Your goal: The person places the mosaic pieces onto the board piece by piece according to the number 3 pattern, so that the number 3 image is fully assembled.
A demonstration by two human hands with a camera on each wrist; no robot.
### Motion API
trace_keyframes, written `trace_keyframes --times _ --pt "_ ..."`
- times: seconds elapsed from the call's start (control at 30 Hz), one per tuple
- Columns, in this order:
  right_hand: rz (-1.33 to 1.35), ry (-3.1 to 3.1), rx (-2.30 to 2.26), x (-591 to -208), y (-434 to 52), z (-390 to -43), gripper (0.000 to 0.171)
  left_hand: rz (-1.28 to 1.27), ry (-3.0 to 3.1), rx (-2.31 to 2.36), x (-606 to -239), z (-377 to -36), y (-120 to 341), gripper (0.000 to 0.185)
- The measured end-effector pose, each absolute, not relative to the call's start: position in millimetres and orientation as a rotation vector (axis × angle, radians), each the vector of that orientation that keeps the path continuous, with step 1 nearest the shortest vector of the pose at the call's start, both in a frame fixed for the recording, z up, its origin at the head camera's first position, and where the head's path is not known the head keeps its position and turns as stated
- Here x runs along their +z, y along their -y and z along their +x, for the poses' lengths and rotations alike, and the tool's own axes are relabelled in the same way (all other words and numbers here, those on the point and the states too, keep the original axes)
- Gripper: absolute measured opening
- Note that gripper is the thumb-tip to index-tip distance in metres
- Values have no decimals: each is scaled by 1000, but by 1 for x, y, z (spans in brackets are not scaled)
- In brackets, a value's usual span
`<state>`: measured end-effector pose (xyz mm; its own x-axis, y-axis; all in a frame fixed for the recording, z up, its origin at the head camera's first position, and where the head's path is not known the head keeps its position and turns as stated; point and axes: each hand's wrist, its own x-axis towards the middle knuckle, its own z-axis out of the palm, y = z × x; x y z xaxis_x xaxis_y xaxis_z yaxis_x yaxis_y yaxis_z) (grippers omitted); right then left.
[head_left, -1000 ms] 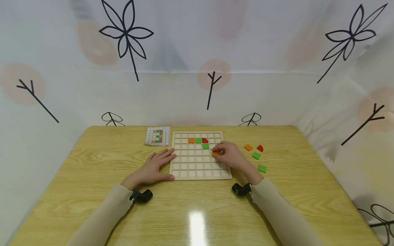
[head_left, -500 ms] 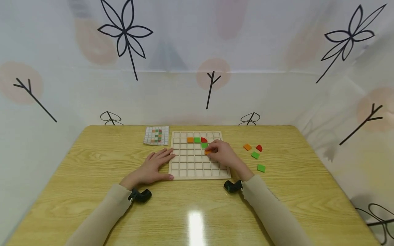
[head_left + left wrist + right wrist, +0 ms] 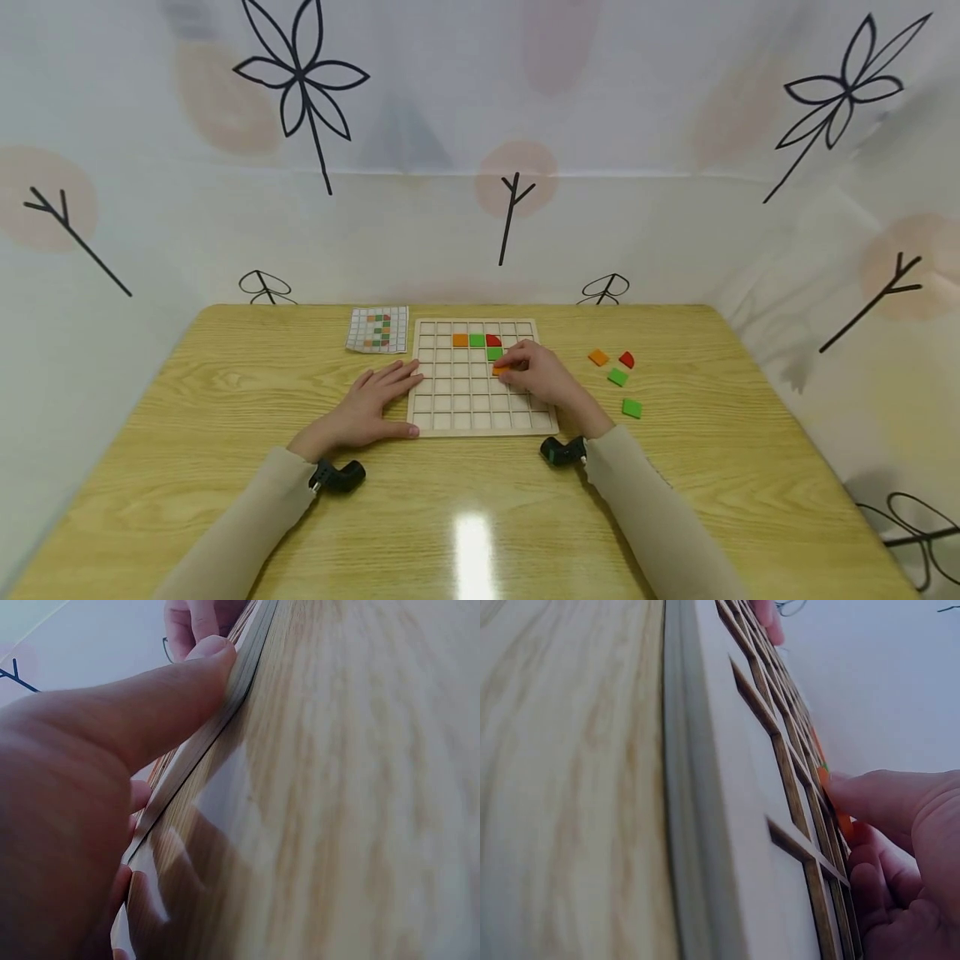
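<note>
Pinching an orange tile (image 3: 498, 370) between thumb and fingertips of the right hand (image 3: 543, 379), right over the wooden grid board (image 3: 483, 431), at the cell just below the lower green tile (image 3: 495, 353). From the right wrist view, tile edge (image 3: 844, 821) down at the grid ribs, tilted, not yet seen lying flat in a cell. Above it, already seated in a row: orange (image 3: 460, 340), green (image 3: 476, 340) and red quarter-round (image 3: 492, 340).

Bracing the board with the left hand (image 3: 371, 408): fingers straight and flat on the table (image 3: 225, 400), thumb (image 3: 172, 697) pressed against the board's near-left edge (image 3: 225, 712), gripping nothing.

Judged as mid-placement, the fifth piece going in. Calls next for squaring the tile to its cell, pressing it down until level, then letting go without dragging the neighbours.

Further out: pattern card (image 3: 378, 329) beside the board's far-left corner; spare pieces lying loose to the right, well apart from the board, namely an orange square (image 3: 597, 357), a red quarter (image 3: 626, 359) and two green squares (image 3: 617, 377) (image 3: 632, 407). Probably worth checking the card before reaching for one of those.
</note>
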<state>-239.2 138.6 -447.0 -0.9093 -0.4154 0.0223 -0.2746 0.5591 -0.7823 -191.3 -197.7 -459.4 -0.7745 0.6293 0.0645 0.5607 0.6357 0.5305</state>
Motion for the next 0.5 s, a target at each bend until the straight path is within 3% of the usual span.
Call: trace_keyframes --times 0.5 --pt "-504 -2637 -1270 -450 -133 -239 16 997 -2717 835 -457 -190 197 85"
